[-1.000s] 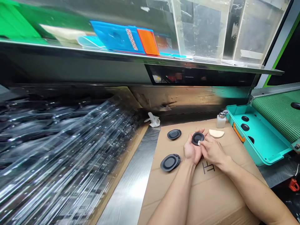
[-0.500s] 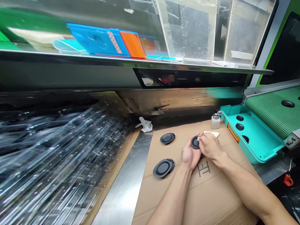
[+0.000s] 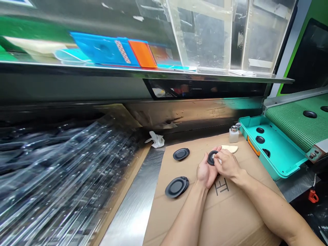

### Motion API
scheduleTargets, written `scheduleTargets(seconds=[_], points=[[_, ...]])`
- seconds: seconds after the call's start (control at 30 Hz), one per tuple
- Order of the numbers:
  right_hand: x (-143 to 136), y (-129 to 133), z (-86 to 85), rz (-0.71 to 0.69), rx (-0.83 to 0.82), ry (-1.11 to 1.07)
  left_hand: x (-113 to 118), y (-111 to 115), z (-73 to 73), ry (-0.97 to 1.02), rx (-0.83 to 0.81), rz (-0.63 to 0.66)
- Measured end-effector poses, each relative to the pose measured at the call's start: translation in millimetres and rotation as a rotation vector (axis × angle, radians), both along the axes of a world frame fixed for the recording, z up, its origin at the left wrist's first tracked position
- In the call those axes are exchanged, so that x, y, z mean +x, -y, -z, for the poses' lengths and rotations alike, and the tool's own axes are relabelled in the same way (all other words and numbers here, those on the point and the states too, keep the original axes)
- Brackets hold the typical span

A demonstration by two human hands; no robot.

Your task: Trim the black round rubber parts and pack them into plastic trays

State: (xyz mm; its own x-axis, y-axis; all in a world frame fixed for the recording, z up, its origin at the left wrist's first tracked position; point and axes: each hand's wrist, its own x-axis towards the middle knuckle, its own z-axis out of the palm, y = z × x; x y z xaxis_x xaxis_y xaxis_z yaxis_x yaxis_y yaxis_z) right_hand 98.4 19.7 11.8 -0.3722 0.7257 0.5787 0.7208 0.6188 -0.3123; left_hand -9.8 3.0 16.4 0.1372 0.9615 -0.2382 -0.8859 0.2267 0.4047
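Note:
My left hand (image 3: 205,172) holds a round black plastic disc (image 3: 211,159) tilted up over the cardboard sheet (image 3: 189,215). Over its face, the fingers of my right hand (image 3: 227,163) are pinched on a small white wad (image 3: 214,156) that touches the disc; its material is too small to tell. Left of my hands lie two groups of black discs on the cardboard, a far one (image 3: 181,154) and a nearer overlapping stack (image 3: 176,187). Just beyond my right hand rests a flat cream-coloured pad (image 3: 230,149).
A small white bottle with a metal cap (image 3: 233,134) stands by the turquoise bin (image 3: 282,160), which holds several black discs. A green conveyor belt (image 3: 289,119) carries more discs. Clear plastic trays (image 3: 64,177) fill the left. A steel shelf (image 3: 115,71) overhangs; a crumpled white tissue (image 3: 155,140) lies below.
My right hand has shifted the white wad from the disc's right edge toward its middle. The disc has turned slightly in my left hand. The whole view has shifted a little.

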Motion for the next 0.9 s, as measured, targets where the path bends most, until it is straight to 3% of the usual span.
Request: scheduleTargets(seconds=[0.07, 0.27, 0.47, 0.63, 0.9], points=[[-2.9, 0.4, -0.3, -0.042, 0.011, -0.025, 0.3, 0.1, 1.6, 0.005, 0.009, 0.014], [-0.1, -4.2, -6.4, 0.085, 0.011, -0.064, 2.8, 1.1, 3.6, 0.008, 0.030, 0.014], [-11.1, 3.5, -1.4, -0.020, -0.108, -0.214, 3.0, 0.9, 7.8, -0.030, 0.045, 0.036], [-13.8, 16.6, 2.1, -0.114, -0.182, -0.077, -4.5, -2.6, 8.4, -0.028, 0.063, -0.006], [-3.4, 9.5, -9.4, 0.072, 0.034, 0.078, 2.5, 0.8, 6.1, -0.040, 0.044, -0.019]])
